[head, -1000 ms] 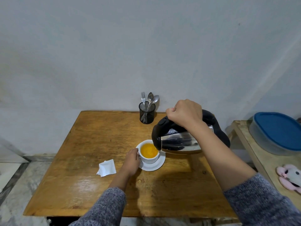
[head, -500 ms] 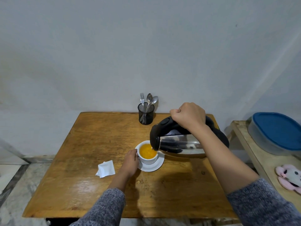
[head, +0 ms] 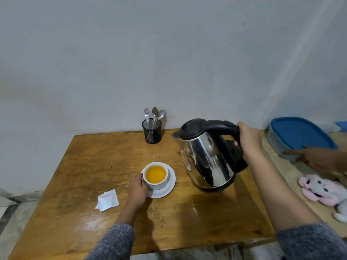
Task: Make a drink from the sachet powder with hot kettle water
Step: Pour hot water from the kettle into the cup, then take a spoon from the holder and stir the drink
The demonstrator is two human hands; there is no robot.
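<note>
Steel kettle (head: 208,160) upright in right hand (head: 248,140), beside cup (head: 156,175).

Home setting, kitchen or dining corner: worn wooden surface (head: 90,166) against a plain pale plastered wall (head: 131,62), marble-patterned floor (head: 11,212). Black mesh cutlery holder (head: 151,133), stainless electric kettle (head: 207,156), blue-lidded plastic tub (head: 300,135), pink-and-white plush toy (head: 323,190) nearby.

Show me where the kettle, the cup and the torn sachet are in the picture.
kettle (head: 208,158): head view, on its shiny steel body.
cup (head: 161,183): head view, on its white outer wall.
torn sachet (head: 108,200): head view, on the middle of the white packet.
</note>
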